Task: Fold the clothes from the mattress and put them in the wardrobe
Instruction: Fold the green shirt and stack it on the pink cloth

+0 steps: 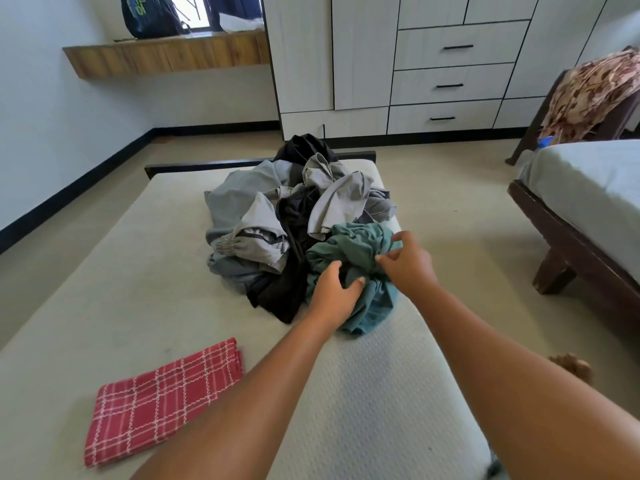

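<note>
Left hand [334, 289]: fingers curled into crumpled teal cloth garment [356, 244], thumb spread
Right hand [408, 263]: fingertips pinching same garment
Garment: right edge of pale mattress [156, 306]

One head-worn wide view (close), forward and down over the mattress [114, 292]

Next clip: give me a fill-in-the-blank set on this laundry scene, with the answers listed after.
1. The left hand and right hand both grip the ____ garment.
2. The red checked cloth lies folded flat on the ____.
3. The wardrobe drawers are all ____.
4. The backpack sits on a wooden ____.
Answers: teal; mattress; shut; shelf.
</note>
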